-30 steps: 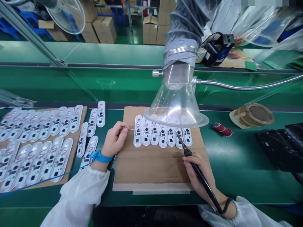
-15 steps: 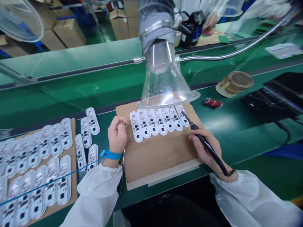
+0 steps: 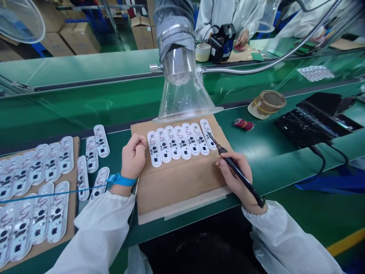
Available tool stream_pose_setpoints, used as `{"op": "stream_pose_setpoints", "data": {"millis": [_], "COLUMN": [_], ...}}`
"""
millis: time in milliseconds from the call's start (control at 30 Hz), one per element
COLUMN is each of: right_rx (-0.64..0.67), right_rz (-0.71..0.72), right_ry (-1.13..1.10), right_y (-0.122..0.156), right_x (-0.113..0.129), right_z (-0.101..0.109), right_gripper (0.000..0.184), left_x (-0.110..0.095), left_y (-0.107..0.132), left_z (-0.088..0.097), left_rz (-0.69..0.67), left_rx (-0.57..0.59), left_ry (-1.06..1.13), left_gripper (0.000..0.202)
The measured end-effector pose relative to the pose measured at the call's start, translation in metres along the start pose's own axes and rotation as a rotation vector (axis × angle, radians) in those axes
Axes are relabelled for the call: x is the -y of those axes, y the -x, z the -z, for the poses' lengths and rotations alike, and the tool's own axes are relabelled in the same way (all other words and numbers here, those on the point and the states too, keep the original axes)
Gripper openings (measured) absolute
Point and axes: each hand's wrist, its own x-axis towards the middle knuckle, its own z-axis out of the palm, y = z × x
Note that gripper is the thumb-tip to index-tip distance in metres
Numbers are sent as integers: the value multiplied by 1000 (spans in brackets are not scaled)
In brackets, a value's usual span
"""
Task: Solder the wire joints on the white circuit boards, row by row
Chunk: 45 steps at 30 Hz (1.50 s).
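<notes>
My right hand is closed round a soldering iron with a black handle. The iron's tip is at the rightmost white circuit board, which sits slightly apart at the end of a row of several similar boards with black chips and red wires. These lie on a cardboard sheet. To the left of the row, my left hand is closed in a pinch, with a thin strand of solder wire trailing below it. A blue wrist strap circles that wrist.
A clear fume hood hangs over the row's back edge. More boards cover cardboard at the left. A red wire bundle, a tape roll and a black device are at the right. Co-workers sit opposite.
The view has shifted, so the bench and boards appear further left. The iron stays at the rightmost board, and both hands keep their grips.
</notes>
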Motion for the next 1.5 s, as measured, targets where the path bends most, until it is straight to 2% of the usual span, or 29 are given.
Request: {"op": "stream_pose_setpoints", "data": {"millis": [167, 400, 600, 900, 1100, 1500], "right_rx": [45, -61, -149, -59, -48, -16], "right_rz": [-2, 11, -25, -70, -65, -40], "right_ry": [-122, -216, -212, -222, -192, -102], "right_y": [0, -5, -14, -12, -12, -9], "right_x": [-4, 1, 4, 4, 7, -4], "right_z": [0, -2, -12, -14, -13, -10], "right_gripper": [25, 23, 28, 30, 32, 25], "left_x": [-10, -9, -8, -10, -12, -11], "left_y": [-2, -2, -2, 0, 0, 0], "left_z": [-1, 5, 8, 6, 6, 6], "left_rz": [3, -7, -26, -19, -20, -18], "left_rx": [-14, -4, 65, 115, 120, 144], "left_ry": [-32, -83, -68, -110, -127, -136], "left_gripper": [12, 12, 25, 28, 28, 28]}}
